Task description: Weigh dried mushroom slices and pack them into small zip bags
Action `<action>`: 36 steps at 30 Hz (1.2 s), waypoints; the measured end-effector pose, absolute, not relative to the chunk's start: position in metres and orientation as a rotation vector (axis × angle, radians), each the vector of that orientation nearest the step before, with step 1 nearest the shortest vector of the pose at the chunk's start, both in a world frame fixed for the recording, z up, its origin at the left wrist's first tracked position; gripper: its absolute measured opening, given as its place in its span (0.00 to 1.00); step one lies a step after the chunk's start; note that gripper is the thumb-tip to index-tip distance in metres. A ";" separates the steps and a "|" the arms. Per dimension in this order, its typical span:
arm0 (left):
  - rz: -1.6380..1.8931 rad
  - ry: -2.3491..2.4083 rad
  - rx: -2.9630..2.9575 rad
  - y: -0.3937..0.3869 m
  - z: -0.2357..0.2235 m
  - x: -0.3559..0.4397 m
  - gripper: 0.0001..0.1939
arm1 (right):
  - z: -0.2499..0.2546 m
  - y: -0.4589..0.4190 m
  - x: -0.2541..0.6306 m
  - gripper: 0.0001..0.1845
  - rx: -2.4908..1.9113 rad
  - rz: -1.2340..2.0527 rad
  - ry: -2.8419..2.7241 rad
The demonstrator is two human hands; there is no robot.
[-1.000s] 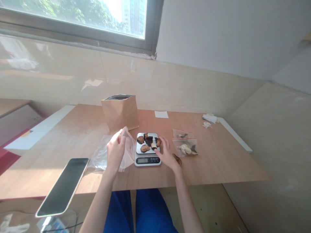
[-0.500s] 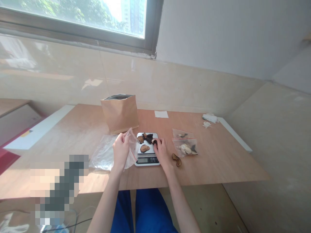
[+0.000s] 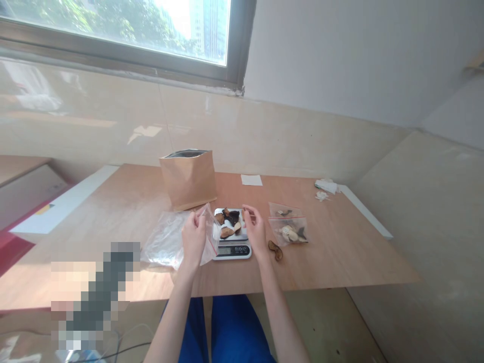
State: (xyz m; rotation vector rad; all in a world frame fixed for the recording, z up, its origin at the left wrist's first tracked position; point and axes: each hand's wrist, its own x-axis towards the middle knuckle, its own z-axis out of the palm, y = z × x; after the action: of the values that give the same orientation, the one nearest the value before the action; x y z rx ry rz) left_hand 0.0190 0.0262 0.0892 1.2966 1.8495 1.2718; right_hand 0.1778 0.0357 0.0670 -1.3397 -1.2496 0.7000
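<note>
My left hand (image 3: pixel 194 234) is closed on the upper edge of a clear zip bag (image 3: pixel 210 237), which hangs beside the scale. A white kitchen scale (image 3: pixel 226 256) with a dark display strip stands in front of me. On its platform lie several dried mushroom pieces (image 3: pixel 227 232), brown, pale and nearly black. Over the platform's right edge hovers my right hand (image 3: pixel 254 227), fingers bent and apart, with nothing plainly in them. One curled dried piece (image 3: pixel 276 250) rests on the table right of the scale.
A brown paper pouch (image 3: pixel 189 179) stands with its top open behind the zip bag. More clear plastic bags (image 3: pixel 161 242) lie at left. To the right are two small filled zip bags (image 3: pixel 291 232). White paper (image 3: pixel 251 180) and crumpled tissue (image 3: pixel 325 186) lie toward the wall.
My right hand has lifted off the mushroom piece, moving slightly up and right. A pale piece now shows beside the front one on the scale. My left hand keeps its hold on the zip bag.
</note>
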 end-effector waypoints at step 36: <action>1.517 1.193 0.411 0.022 0.085 0.014 0.06 | 0.028 0.044 0.165 0.11 -1.605 -0.224 -2.168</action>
State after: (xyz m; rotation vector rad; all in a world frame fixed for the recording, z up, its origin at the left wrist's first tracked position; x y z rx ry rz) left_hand 0.0142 0.0221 0.0855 0.4111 1.1935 1.5169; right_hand 0.1651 0.0437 0.0277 -1.6052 -2.1680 -0.2238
